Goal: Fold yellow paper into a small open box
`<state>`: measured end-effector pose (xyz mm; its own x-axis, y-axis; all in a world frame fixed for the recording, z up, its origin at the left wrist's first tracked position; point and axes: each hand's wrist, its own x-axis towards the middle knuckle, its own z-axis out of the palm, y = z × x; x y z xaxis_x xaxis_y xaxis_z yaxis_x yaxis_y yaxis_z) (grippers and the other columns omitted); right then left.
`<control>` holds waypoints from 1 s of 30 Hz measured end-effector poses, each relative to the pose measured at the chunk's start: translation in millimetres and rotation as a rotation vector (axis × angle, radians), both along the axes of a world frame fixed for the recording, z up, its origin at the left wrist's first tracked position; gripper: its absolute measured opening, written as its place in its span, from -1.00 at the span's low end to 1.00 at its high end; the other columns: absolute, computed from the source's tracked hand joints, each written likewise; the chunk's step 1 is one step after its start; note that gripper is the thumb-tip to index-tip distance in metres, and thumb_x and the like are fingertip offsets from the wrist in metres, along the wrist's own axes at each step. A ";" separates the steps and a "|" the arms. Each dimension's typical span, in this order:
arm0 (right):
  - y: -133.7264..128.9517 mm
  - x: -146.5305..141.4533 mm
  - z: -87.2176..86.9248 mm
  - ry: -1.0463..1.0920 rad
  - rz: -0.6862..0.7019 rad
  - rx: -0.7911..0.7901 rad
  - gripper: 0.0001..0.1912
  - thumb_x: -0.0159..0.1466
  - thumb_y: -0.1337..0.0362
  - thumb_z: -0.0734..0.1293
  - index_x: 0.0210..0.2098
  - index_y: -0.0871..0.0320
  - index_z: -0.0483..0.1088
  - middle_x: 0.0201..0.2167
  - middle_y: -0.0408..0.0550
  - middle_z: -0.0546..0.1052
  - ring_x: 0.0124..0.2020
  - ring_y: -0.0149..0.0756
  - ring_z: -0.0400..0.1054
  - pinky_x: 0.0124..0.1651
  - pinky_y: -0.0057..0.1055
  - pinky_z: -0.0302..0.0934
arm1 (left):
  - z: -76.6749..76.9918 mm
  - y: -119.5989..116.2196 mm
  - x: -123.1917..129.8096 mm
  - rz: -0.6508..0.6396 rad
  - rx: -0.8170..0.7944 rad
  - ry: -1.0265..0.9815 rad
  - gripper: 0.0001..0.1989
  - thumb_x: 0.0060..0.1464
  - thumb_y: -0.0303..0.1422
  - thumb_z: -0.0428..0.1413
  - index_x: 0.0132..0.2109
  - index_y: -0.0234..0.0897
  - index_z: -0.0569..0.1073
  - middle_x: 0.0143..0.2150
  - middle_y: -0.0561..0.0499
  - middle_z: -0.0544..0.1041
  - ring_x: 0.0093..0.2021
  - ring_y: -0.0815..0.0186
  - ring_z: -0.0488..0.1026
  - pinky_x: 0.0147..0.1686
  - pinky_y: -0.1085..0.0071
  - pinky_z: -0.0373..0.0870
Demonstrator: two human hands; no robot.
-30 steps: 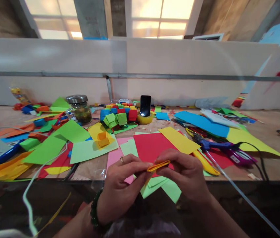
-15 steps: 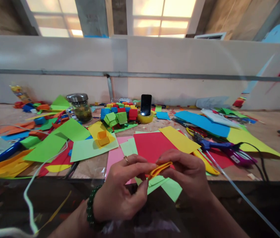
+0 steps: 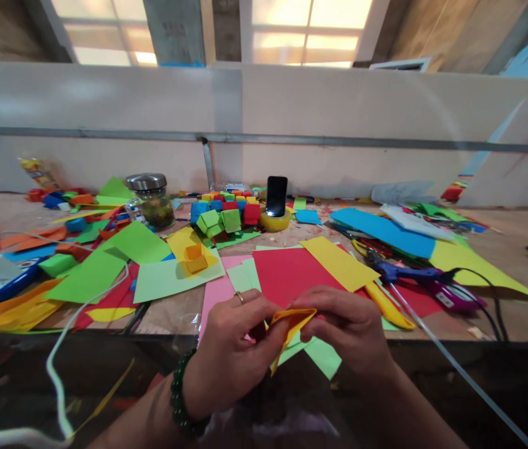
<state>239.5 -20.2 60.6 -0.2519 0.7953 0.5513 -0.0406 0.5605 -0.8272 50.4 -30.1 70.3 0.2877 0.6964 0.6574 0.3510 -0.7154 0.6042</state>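
Nearest us, our left hand (image 3: 233, 349), with a dark green beaded bracelet (image 3: 177, 394) at its wrist, has its thumb and fingers closed on a small folded orange-yellow paper piece (image 3: 297, 319). Our right hand (image 3: 357, 330) pinches the other end, its fingertips drawn in with no visible gap around that corner. The piece sits between our two hands, raised in front of the table edge. Its long upper fold runs sideways from left fingers to right fingertips, while a narrowing flap slants down beside our left thumb; both hands touch it, but more of it lies by the left. We cannot tell how many layers it has.

Just beyond and below it are pale green paper sheets (image 3: 322, 358), then a large red paper sheet (image 3: 289, 274) with a yellow paper rectangle (image 3: 341, 265) overlapping its right side. To the left, an open orange paper box (image 3: 195, 260) rests on yellow paper. Farther back we see bright paper cubes (image 3: 230, 219), a lidded glass jar (image 3: 156, 213) and a black phone (image 3: 276, 196) upright at a yellow tape roll (image 3: 275, 222).
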 end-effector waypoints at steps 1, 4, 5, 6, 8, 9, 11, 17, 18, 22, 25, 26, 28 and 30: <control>0.1 0.2 -0.4 -0.004 0.000 -0.003 -0.77 0.14 0.33 0.47 -0.19 -0.02 0.60 -0.35 -0.06 0.60 -0.51 -0.37 0.47 -0.51 -0.50 0.38 | -0.6 -0.6 0.8 0.007 0.000 -0.005 -0.84 0.13 -0.48 0.13 -0.42 -0.33 0.48 -0.56 0.09 0.41 -0.54 0.50 0.30 -0.54 0.60 0.17; -0.1 0.9 -1.1 -0.024 -0.009 -0.001 -0.75 0.12 0.33 0.49 -0.19 -0.01 0.60 -0.34 -0.04 0.61 -0.50 -0.37 0.46 -0.50 -0.52 0.37 | -5.4 -1.8 3.0 0.025 -0.010 -0.013 -0.82 0.15 -0.47 0.12 -0.43 -0.34 0.47 -0.55 0.09 0.40 -0.53 0.49 0.30 -0.53 0.59 0.17; -0.2 0.9 -1.2 -0.022 -0.011 -0.005 -0.75 0.12 0.33 0.49 -0.19 -0.01 0.60 -0.34 -0.04 0.61 -0.51 -0.38 0.45 -0.51 -0.52 0.36 | -7.2 -2.0 3.7 0.033 -0.017 -0.017 -0.81 0.15 -0.46 0.11 -0.44 -0.34 0.46 -0.55 0.08 0.39 -0.53 0.49 0.29 -0.53 0.58 0.17; -0.3 0.8 -1.3 -0.018 -0.009 -0.012 -0.75 0.12 0.33 0.49 -0.19 -0.01 0.60 -0.34 -0.05 0.61 -0.53 -0.40 0.44 -0.52 -0.53 0.35 | -8.7 -2.0 4.4 0.034 -0.025 -0.021 -0.82 0.15 -0.46 0.11 -0.43 -0.34 0.46 -0.55 0.08 0.39 -0.53 0.49 0.29 -0.54 0.58 0.18; -0.2 0.3 -1.7 -0.007 -0.005 -0.021 -0.77 0.12 0.32 0.49 -0.21 0.01 0.61 -0.36 -0.04 0.61 -0.55 -0.41 0.42 -0.53 -0.54 0.34 | -10.5 -1.9 5.5 0.016 -0.043 -0.031 -0.86 0.14 -0.45 0.13 -0.39 -0.34 0.48 -0.53 0.07 0.40 -0.53 0.49 0.28 -0.55 0.59 0.18; -0.1 0.0 -2.0 -0.006 -0.003 -0.023 -0.78 0.12 0.31 0.49 -0.21 0.02 0.61 -0.37 -0.03 0.60 -0.54 -0.40 0.43 -0.54 -0.53 0.34 | -10.7 -1.8 6.0 0.002 -0.049 -0.033 -0.89 0.13 -0.44 0.15 -0.37 -0.34 0.50 -0.52 0.07 0.41 -0.53 0.49 0.29 -0.55 0.59 0.19; 0.3 -0.6 -2.8 -0.003 -0.005 -0.026 -0.79 0.11 0.30 0.49 -0.22 0.04 0.61 -0.37 -0.02 0.60 -0.51 -0.37 0.44 -0.53 -0.52 0.35 | -10.4 -1.7 6.5 -0.020 -0.045 -0.036 -0.92 0.13 -0.44 0.16 -0.33 -0.34 0.52 -0.51 0.07 0.42 -0.52 0.48 0.30 -0.54 0.60 0.20; 0.6 -1.4 -5.5 -0.004 -0.012 -0.044 -0.75 0.10 0.32 0.50 -0.20 0.00 0.61 -0.34 -0.03 0.59 -0.48 -0.36 0.46 -0.48 -0.50 0.37 | -12.3 -2.0 6.6 0.005 -0.040 -0.034 -0.86 0.16 -0.44 0.14 -0.37 -0.33 0.52 -0.52 0.08 0.39 -0.51 0.49 0.29 -0.52 0.59 0.18; 0.6 -1.3 -5.8 0.002 -0.011 -0.047 -0.76 0.11 0.31 0.50 -0.20 0.00 0.61 -0.34 -0.03 0.59 -0.49 -0.37 0.45 -0.49 -0.51 0.37 | -13.0 -2.2 6.7 0.019 -0.041 -0.035 -0.85 0.16 -0.44 0.14 -0.39 -0.33 0.51 -0.53 0.09 0.39 -0.51 0.50 0.29 -0.51 0.58 0.18; 0.8 -1.8 -6.3 0.042 0.038 -0.081 -0.76 0.11 0.32 0.49 -0.20 0.01 0.61 -0.34 -0.03 0.58 -0.55 -0.42 0.42 -0.55 -0.53 0.36 | -14.5 -3.4 6.6 0.043 -0.016 -0.058 -0.82 0.17 -0.45 0.12 -0.41 -0.31 0.48 -0.55 0.10 0.36 -0.52 0.49 0.29 -0.50 0.57 0.18; 1.4 -3.5 -6.8 0.089 0.086 -0.128 -0.77 0.12 0.33 0.48 -0.20 0.03 0.61 -0.36 -0.04 0.56 -0.58 -0.43 0.42 -0.58 -0.53 0.37 | -13.4 -3.5 6.5 0.027 -0.002 -0.070 -0.82 0.18 -0.46 0.11 -0.40 -0.30 0.48 -0.54 0.10 0.37 -0.51 0.48 0.30 -0.48 0.57 0.19; 1.8 -4.2 -7.2 0.107 0.094 -0.143 -0.78 0.13 0.34 0.48 -0.20 0.04 0.61 -0.37 -0.04 0.55 -0.59 -0.43 0.42 -0.58 -0.53 0.37 | -12.7 -3.3 6.6 0.023 0.000 -0.072 -0.82 0.18 -0.46 0.11 -0.40 -0.30 0.49 -0.54 0.10 0.38 -0.51 0.48 0.30 -0.48 0.57 0.20; 2.3 -5.5 -8.4 0.135 0.102 -0.171 -0.79 0.12 0.35 0.48 -0.23 0.05 0.61 -0.38 -0.05 0.55 -0.61 -0.43 0.42 -0.59 -0.53 0.38 | -11.4 -2.8 7.0 0.019 0.012 -0.077 -0.84 0.17 -0.46 0.12 -0.40 -0.31 0.49 -0.54 0.09 0.39 -0.52 0.48 0.30 -0.48 0.57 0.20; 2.7 -6.4 -9.7 0.161 0.103 -0.195 -0.81 0.11 0.37 0.48 -0.25 0.06 0.62 -0.38 -0.05 0.55 -0.62 -0.43 0.42 -0.60 -0.53 0.37 | -10.8 -2.6 7.5 0.016 0.026 -0.089 -0.85 0.16 -0.47 0.13 -0.39 -0.32 0.49 -0.55 0.09 0.40 -0.52 0.48 0.30 -0.49 0.57 0.20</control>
<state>233.0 -17.5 50.8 -0.2589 0.8649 0.4300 -0.2286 0.3777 -0.8973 58.0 -32.8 59.5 0.2165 0.6826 0.6980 0.3080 -0.7262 0.6146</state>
